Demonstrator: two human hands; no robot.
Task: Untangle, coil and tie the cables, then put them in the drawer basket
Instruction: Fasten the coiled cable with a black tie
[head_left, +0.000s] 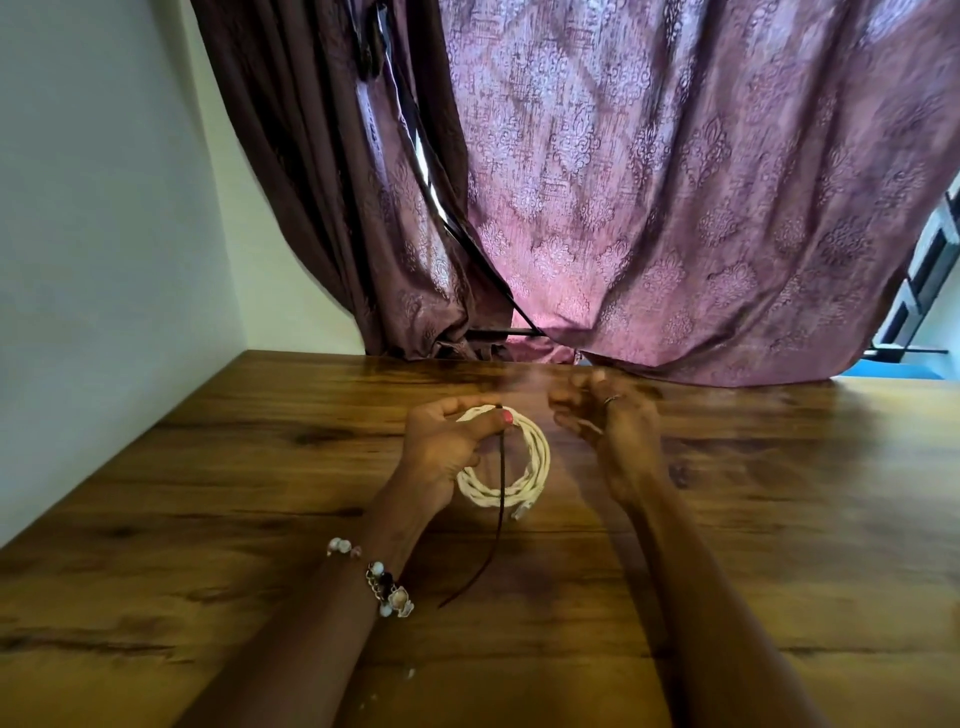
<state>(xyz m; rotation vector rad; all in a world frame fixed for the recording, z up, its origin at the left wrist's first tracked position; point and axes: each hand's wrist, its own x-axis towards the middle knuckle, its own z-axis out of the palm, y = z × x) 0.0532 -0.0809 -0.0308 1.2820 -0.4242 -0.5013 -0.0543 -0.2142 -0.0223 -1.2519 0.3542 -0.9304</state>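
White braided cable (503, 462), wound into a round coil of several loops, is held above the middle of the table, and its woven sheath looks matte and a little rough, like rope. At the lower right of the coil a pale connector end (521, 512) sticks out. The left hand (451, 447) grips the upper left part of the coil: the fingers curl over the top of the loops and the thumb, with a pink painted nail, presses on them from the near side. Under this thumb a thin dark brown tie strip (500, 519) is also pinched; it is flat and narrow, it crosses the coil from top to bottom and its free end hangs down toward the near side of the table. The right hand (605, 431) is just beside the coil on the right and does not touch it; it is blurred, the fingers look half curled with a ring on one of them, and I cannot tell if they hold something. On the left wrist there is a bracelet of pale round beads and small metal chain (387, 584). Below the hands lies the wooden table (260, 493), brown and glossy, with strong dark grain lines and some knots. Behind the table hangs a purple curtain with a woven ornamental pattern (649, 208), in heavy folds that reach the far edge of the tabletop. On the left stands a plain white wall (93, 234).
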